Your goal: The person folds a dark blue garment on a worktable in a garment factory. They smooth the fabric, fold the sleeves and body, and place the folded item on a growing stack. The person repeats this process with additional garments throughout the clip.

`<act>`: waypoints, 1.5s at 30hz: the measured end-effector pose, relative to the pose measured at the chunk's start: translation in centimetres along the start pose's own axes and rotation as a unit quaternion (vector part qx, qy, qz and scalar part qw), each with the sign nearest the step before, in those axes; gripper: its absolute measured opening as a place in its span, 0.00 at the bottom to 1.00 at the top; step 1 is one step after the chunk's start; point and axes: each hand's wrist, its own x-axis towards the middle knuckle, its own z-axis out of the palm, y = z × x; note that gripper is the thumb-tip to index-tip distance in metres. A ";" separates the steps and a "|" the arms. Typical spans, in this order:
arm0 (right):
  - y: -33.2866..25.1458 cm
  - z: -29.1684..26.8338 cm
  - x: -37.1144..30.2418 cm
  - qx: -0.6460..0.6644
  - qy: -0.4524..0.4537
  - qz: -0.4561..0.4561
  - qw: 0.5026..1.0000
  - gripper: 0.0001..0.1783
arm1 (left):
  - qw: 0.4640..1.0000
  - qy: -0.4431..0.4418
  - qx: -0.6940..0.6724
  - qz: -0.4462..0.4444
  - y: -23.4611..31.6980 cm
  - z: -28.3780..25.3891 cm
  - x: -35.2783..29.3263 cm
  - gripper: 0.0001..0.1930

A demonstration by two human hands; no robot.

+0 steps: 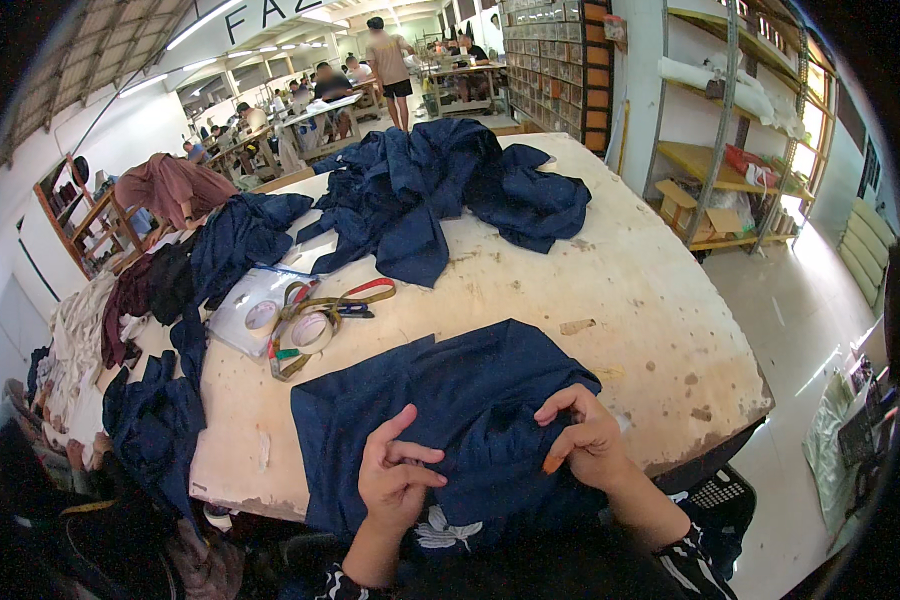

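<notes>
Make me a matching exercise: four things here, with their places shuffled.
1. Pale tape rolls
2. Cardboard box
3. Right hand
4. Black crate

A. On the shelving unit
B. Below the level of the tabletop
C. Next to the measuring tape
D. At the near blue cloth

Pairs: 1-C, 2-A, 3-D, 4-B
</notes>
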 end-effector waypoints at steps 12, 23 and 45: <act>5.9 -18.4 -0.1 -0.723 0.315 0.152 0.596 0.24 | 0.968 -0.129 0.156 -0.150 1.4 -1.9 1.1 0.11; 10.5 -6.7 5.5 -0.532 -0.278 0.178 0.780 0.30 | 0.772 -0.393 0.464 -0.186 -4.4 -6.3 6.0 0.08; 17.2 -19.2 2.7 -0.548 0.253 0.354 0.715 0.26 | 0.739 -0.180 0.648 0.035 -6.9 -5.8 20.7 0.23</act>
